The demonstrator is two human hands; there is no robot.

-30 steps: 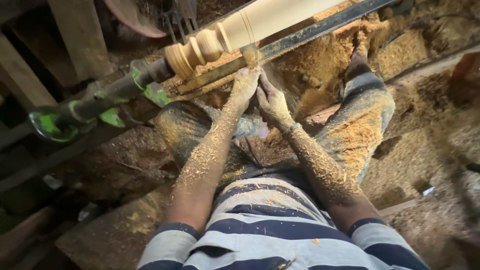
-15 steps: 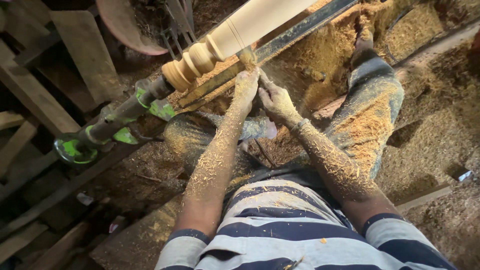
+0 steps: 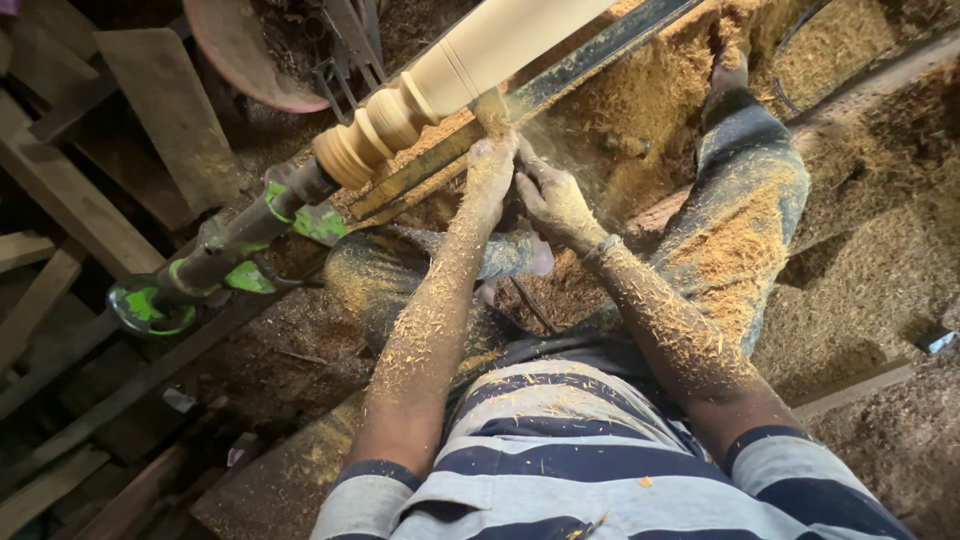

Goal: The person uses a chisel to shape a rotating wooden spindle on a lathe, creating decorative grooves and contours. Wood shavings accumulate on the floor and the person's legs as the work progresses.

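Both hands meet in one grip: left hand (image 3: 492, 168) and right hand (image 3: 553, 200) close around a chisel (image 3: 490, 110), barely visible, pressed against the pale turned spindle (image 3: 470, 70) just above. Sawdust (image 3: 860, 290) lies around.

the floor (image 3: 880, 300) is buried in wood shavings. on it stands the lathe bed (image 3: 560, 80), a dark metal rail running diagonally. left of the lathe bed lie wooden planks (image 3: 70, 200) and offcuts; right of it the shavings pile thickly, a small pale scrap (image 3: 940, 342) among them.
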